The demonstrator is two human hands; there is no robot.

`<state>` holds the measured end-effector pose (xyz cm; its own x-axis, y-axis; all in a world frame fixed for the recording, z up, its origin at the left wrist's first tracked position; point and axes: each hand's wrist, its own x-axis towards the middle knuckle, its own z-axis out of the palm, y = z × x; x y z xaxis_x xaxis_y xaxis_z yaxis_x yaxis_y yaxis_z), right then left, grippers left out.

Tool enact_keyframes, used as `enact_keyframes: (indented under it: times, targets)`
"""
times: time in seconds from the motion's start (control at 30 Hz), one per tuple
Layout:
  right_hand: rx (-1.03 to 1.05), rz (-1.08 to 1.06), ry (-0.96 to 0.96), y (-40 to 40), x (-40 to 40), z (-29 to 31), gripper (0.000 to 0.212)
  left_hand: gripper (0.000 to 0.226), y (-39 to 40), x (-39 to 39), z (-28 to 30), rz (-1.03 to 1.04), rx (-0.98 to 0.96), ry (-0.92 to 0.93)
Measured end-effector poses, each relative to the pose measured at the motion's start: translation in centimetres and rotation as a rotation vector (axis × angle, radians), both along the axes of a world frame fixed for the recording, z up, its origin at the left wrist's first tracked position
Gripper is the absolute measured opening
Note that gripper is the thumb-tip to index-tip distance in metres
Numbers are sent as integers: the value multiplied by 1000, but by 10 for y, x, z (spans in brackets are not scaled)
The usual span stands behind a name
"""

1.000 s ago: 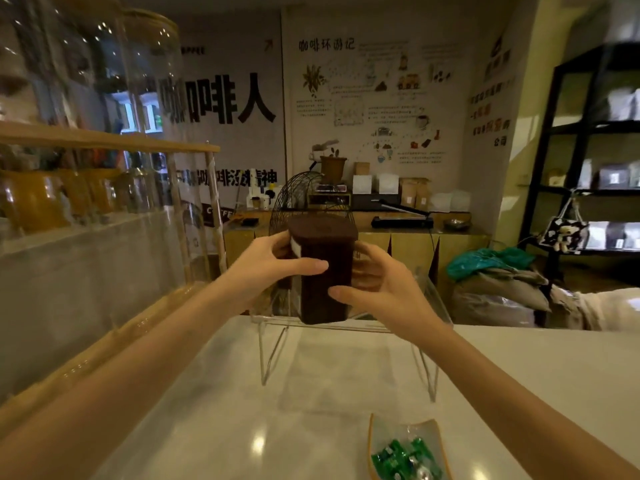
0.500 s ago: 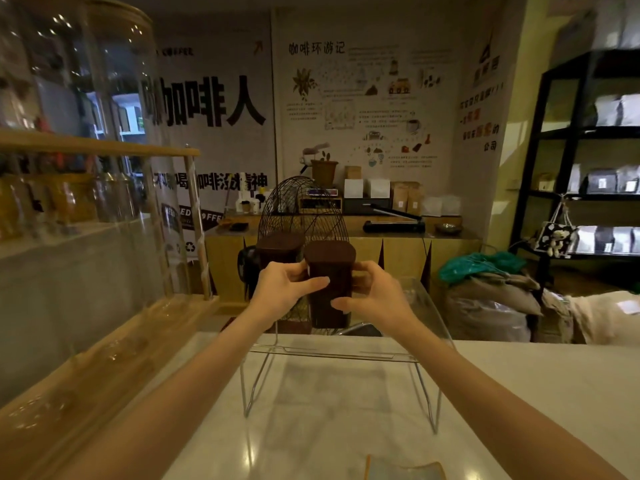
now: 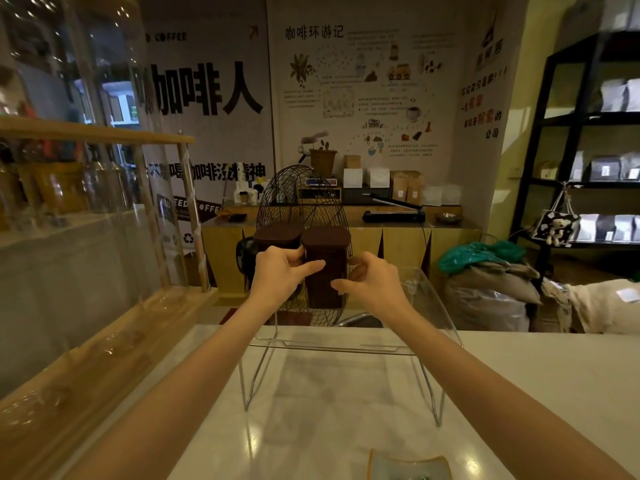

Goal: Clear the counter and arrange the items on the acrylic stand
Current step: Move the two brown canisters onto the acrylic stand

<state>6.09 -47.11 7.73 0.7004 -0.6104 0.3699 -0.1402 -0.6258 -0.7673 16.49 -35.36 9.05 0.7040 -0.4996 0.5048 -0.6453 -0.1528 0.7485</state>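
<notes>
Two dark brown lidded canisters stand side by side on the clear acrylic stand [image 3: 346,348] at the far edge of the white counter. Both hands hold the right canister [image 3: 325,268]: my left hand [image 3: 282,277] grips its left side and my right hand [image 3: 372,284] its right side. The left canister [image 3: 277,233] sits just behind my left hand, mostly hidden by it. The right half of the stand's top is bare.
A small tray [image 3: 408,465] lies at the counter's near edge, cut off by the frame. A wood and glass display case [image 3: 86,244] runs along the left. Behind the stand stands a black wire fan [image 3: 298,202]. Sacks and shelves are at the right.
The canister in my hands has moved away from me onto the stand, next to the other canister. The view has tilted up, so the near tray is mostly out of frame.
</notes>
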Motion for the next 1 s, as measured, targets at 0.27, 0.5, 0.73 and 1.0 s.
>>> enact_keyframes:
  times: [0.27, 0.5, 0.73, 1.0]
  targets:
    - [-11, -11, -42, 0, 1, -6, 31, 43, -11, -8, -4, 140, 11, -144]
    - [-33, 89, -13, 3, -1, -9, 37, 34, -19, -12, -5, 212, 5, -203]
    - [-65, 140, 13, 6, -3, -12, 39, 35, -18, -8, -9, 233, 21, -241]
    - [-341, 131, 291, 6, -21, -8, 41, 34, -4, -17, -6, 338, 287, -514]
